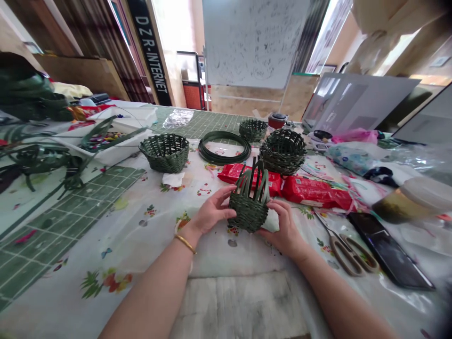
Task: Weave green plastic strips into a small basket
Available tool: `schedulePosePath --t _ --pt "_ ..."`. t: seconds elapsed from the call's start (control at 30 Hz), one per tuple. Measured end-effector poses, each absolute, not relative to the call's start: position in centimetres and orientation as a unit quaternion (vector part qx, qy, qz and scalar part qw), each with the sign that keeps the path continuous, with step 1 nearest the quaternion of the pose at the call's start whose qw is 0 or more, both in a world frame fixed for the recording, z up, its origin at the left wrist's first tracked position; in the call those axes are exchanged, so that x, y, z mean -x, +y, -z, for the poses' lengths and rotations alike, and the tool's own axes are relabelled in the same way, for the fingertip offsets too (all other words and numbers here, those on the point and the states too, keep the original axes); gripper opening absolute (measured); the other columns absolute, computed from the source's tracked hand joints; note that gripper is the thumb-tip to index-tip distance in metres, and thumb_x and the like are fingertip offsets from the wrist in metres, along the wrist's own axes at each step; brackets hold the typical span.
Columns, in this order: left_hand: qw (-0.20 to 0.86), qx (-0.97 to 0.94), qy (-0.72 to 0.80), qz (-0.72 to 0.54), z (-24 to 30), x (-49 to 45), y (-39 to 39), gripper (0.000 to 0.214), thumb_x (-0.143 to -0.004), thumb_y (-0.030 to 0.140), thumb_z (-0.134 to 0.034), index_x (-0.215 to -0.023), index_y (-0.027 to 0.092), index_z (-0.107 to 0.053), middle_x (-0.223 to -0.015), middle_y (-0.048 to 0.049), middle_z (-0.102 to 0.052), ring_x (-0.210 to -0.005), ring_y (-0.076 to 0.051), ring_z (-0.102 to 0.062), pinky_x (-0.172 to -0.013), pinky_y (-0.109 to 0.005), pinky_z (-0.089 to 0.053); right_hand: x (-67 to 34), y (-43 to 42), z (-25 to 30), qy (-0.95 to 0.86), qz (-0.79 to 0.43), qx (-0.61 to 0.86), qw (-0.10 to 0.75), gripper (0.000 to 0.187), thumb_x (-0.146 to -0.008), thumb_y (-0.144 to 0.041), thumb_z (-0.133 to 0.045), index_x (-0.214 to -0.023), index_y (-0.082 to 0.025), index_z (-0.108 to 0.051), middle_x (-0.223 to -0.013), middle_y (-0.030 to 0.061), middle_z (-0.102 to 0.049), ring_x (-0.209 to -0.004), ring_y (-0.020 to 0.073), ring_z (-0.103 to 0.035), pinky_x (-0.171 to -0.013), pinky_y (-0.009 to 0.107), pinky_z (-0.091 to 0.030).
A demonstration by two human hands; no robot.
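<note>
Between my hands is a small dark green woven basket (249,214), tilted, with loose upright strips standing out of its top. My left hand (217,209) grips its left side, thumb on the near wall and fingers behind. On the opposite side my right hand (284,228) holds it, fingertips at the upper edge and thumb under the lower part. Just behind it lie red plastic packets (314,192). Farther back stand a finished-looking green basket (165,155), a darker round basket (283,150) and a coil of green strip (224,148).
Scissors (348,252) and a black phone (391,249) lie to the right, near a container of brownish liquid (413,200). Tangled green strips (45,155) and a white tray (130,153) occupy the left. Another small basket (253,129) stands at the back.
</note>
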State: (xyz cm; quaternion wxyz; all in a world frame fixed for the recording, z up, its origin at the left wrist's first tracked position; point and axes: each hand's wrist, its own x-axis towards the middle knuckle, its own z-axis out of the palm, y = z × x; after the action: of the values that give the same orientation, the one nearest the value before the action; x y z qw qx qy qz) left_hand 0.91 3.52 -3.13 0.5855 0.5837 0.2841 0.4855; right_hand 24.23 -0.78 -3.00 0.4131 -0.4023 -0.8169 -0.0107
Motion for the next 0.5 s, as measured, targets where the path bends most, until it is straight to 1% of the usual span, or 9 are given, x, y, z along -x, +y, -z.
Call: schedulePosePath --t 0.03,0.07,0.13,0.2,0.27,0.33,0.4,0.43,0.5 --pt "0.583 -0.608 0.277 -0.462 3.2 -1.0 3.5 0.069 -0.062 0.026 -0.078 -0.124 0.027 -0.048 -0.127 -0.0089 -0.049 -0.115 -0.026 -0.05 -0.095 -0.042 -0.043 -24.3 -0.7 3.2 -0.818 0.011 0.403 0.41 0.061 -0.073 -0.024 -0.068 -0.123 -0.021 -0.033 -0.115 0.0136 -0.043 -0.109 0.029 -0.05 -0.086 0.051 -0.049" --pt "0.563 -0.633 0.279 -0.452 3.2 -1.1 3.4 0.073 -0.057 0.024 -0.081 -0.122 0.028 -0.049 -0.13 -0.0086 -0.045 -0.117 -0.026 -0.048 -0.095 -0.041 -0.043 -24.3 -0.6 3.4 -0.818 0.014 0.406 0.407 0.061 -0.073 -0.023 -0.068 -0.123 -0.021 -0.033 -0.116 0.0137 -0.044 -0.109 0.0291 -0.05 -0.086 0.051 -0.049" --pt "0.498 -0.674 0.299 -0.457 3.3 -1.2 3.2 0.069 -0.052 0.023 -0.084 -0.114 0.028 -0.054 -0.134 -0.0077 -0.035 -0.122 -0.027 -0.041 -0.095 -0.039 -0.043 -24.4 -0.4 3.8 -0.817 0.025 0.406 0.409 0.062 -0.073 -0.021 -0.067 -0.124 -0.021 -0.033 -0.117 0.014 -0.043 -0.111 0.0295 -0.049 -0.088 0.052 -0.048" --pt "0.445 -0.696 0.319 -0.464 3.3 -1.4 3.2 0.063 -0.051 0.023 -0.084 -0.106 0.028 -0.055 -0.135 -0.007 -0.03 -0.126 -0.028 -0.036 -0.094 -0.038 -0.044 -24.4 -0.2 4.1 -0.815 0.034 0.403 0.415 0.062 -0.073 -0.018 -0.065 -0.126 -0.021 -0.032 -0.118 0.0145 -0.043 -0.113 0.0297 -0.047 -0.089 0.052 -0.047" --pt "0.404 -0.713 0.331 -0.469 3.2 -1.4 3.2 0.06 -0.052 0.022 -0.083 -0.104 0.028 -0.055 -0.131 -0.0073 -0.031 -0.127 -0.028 -0.033 -0.093 -0.038 -0.044 -24.3 -0.1 4.2 -0.814 0.033 0.401 0.419 0.062 -0.073 -0.016 -0.064 -0.126 -0.02 -0.033 -0.12 0.0154 -0.042 -0.114 0.0294 -0.046 -0.089 0.051 -0.047" --pt "0.357 -0.73 0.339 -0.473 3.1 -1.4 3.2 0.057 -0.052 0.019 -0.082 -0.101 0.026 -0.055 -0.127 -0.0075 -0.034 -0.126 -0.028 -0.033 -0.098 -0.04 -0.039 -24.3 -0.1 4.1 -0.817 0.02 0.4 0.415 0.06 -0.073 -0.014 -0.063 -0.126 -0.02 -0.034 -0.122 0.0159 -0.042 -0.115 0.029 -0.045 -0.091 0.051 -0.046" --pt "0.334 -0.739 0.335 -0.48 2.8 -1.4 3.2 0.052 -0.053 0.017 -0.082 -0.098 0.024 -0.056 -0.125 -0.0079 -0.037 -0.126 -0.028 -0.033 -0.103 -0.041 -0.034 -24.4 -0.4 3.7 -0.822 -0.005 0.392 0.412 0.057 -0.074 -0.014 -0.061 -0.125 -0.021 -0.036 -0.123 0.0154 -0.042 -0.118 0.0293 -0.044 -0.094 0.052 -0.044" --pt "0.343 -0.734 0.327 -0.486 2.6 -1.4 3.1 0.048 -0.054 0.018 -0.081 -0.095 0.023 -0.056 -0.125 -0.0081 -0.038 -0.125 -0.028 -0.034 -0.103 -0.041 -0.034 -24.5 -0.6 3.5 -0.823 -0.025 0.387 0.414 0.055 -0.074 -0.015 -0.06 -0.123 -0.022 -0.038 -0.123 0.0147 -0.042 -0.119 0.0293 -0.043 -0.095 0.052 -0.043" --pt "0.404 -0.691 0.308 -0.514 2.3 -1.5 2.8 0.037 -0.062 0.022 -0.076 -0.092 0.022 -0.054 -0.122 -0.0079 -0.041 -0.12 -0.026 -0.04 -0.097 -0.038 -0.038 -24.6 -0.9 3.2 -0.814 -0.075 0.377 0.435 0.044 -0.077 -0.017 -0.057 -0.118 -0.023 -0.043 -0.121 0.0128 -0.045 -0.119 0.029 -0.044 -0.097 0.053 -0.041"
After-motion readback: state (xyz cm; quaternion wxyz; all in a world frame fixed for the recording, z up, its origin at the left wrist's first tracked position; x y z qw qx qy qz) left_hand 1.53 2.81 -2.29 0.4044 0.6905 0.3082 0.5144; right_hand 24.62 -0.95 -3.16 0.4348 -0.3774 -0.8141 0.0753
